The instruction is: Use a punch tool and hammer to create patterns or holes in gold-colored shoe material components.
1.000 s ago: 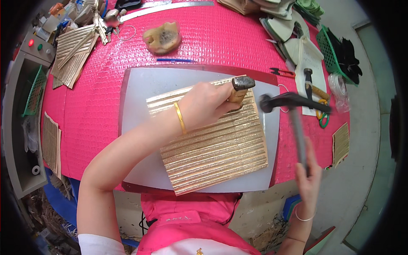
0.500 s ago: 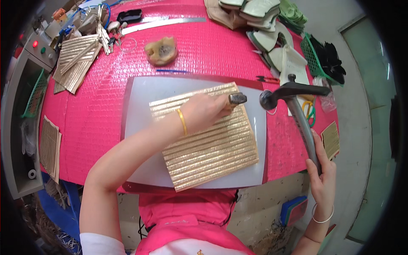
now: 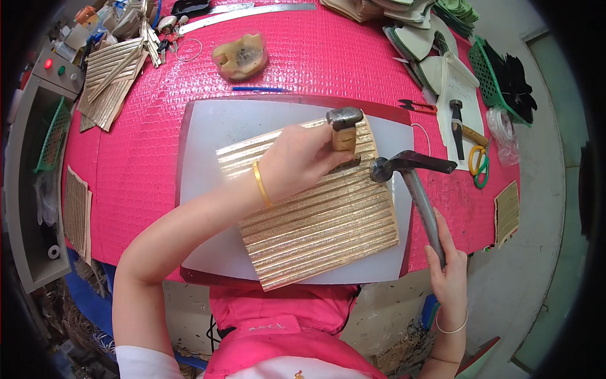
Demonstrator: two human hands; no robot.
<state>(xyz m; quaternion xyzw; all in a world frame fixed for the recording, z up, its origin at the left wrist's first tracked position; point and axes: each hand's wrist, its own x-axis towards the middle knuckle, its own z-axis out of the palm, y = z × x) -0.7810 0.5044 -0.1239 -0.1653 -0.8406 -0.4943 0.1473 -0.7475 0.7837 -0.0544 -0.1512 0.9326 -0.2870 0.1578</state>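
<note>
My left hand [image 3: 297, 159] is closed around a short punch-like tool [image 3: 344, 139] with a tan wrapped shank and a dark metal top. It holds this tool over the upper right part of a gold ribbed sheet [image 3: 319, 230]; whether the lower end touches the sheet, I cannot tell. The sheet lies tilted on a white board [image 3: 205, 145]. To the right, my right hand [image 3: 449, 278] grips the grey handle of a hammer [image 3: 420, 199]. Its dark head hangs beside the sheet's right edge, below and apart from the punch's top.
A yellowish lump [image 3: 241, 57] and a blue pen [image 3: 259, 90] lie beyond the board. To the right are red-handled snips [image 3: 418, 106], another hammer-like tool [image 3: 456, 126], scissors [image 3: 481, 169] and a green basket [image 3: 489, 82]. More gold sheets [image 3: 110, 82] lie far left.
The hammer has moved left and lower, toward the sheet's edge. In my left hand the punch's top has come up and shows more of its wrapped shank. The whole view has shifted slightly.
</note>
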